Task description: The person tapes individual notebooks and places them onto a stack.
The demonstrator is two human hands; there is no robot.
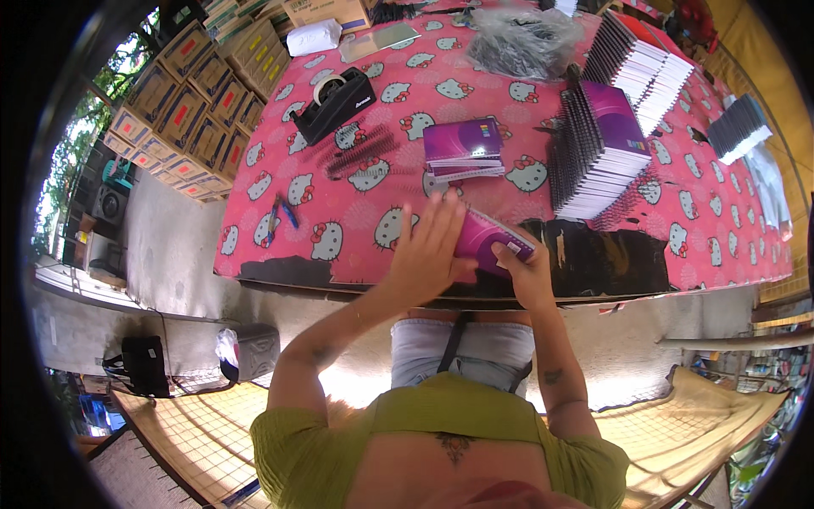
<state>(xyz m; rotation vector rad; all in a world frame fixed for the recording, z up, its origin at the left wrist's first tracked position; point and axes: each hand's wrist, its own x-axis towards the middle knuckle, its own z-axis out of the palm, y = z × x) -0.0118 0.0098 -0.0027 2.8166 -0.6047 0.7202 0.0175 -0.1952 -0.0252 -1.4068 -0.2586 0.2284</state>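
Observation:
A purple notebook [485, 238] is at the table's front edge, its cover facing up. My right hand [529, 270] grips its near right corner, thumb on top of the cover. Stretched flat, the fingers of my left hand [428, 253] lie along the notebook's left side and hide that edge. Just beyond is a small pile of purple spiral notebooks [462, 144]. To the right rises a tall stack of purple spiral notebooks [604, 140]. Loose dark binding coils [363, 154] lie to the left of the small pile.
A black tape dispenser [335, 106] stands at the far left of the pink patterned tablecloth [339, 204]. Pens [284, 214] lie nearer. More notebooks [636, 64] and a clear plastic bag [521, 42] are at the back. Cardboard boxes [191, 102] are stacked beyond the left edge.

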